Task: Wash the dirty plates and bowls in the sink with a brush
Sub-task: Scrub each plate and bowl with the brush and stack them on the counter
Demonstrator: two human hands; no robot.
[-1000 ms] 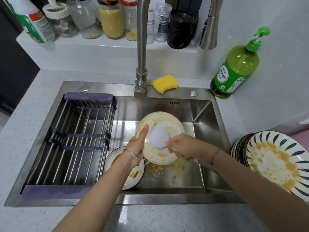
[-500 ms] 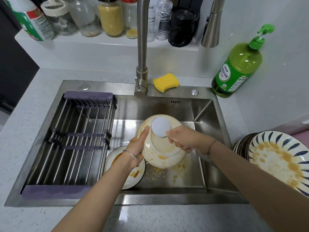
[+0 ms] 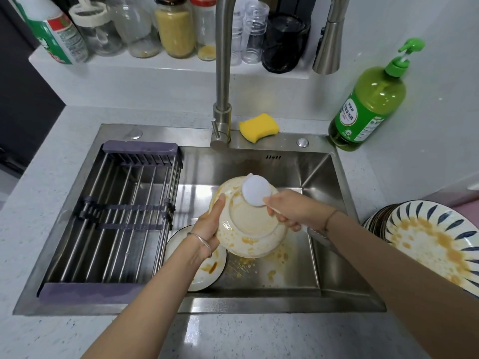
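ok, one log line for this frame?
phase: scrubbing | left hand: holds bowl over sink | right hand: grips brush, head on bowl's far edge | waiting: plate in sink, plate stack on counter

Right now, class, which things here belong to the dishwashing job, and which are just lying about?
Job: held dish, brush, plate in the sink, stack of dirty plates, sink.
Lying about: yellow sponge, green soap bottle, shelf jars, rack.

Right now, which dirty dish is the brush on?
The cream dish held up in the left hand, brush at its top edge. The white plate lies on the sink floor; the blue-striped plate tops the counter stack.
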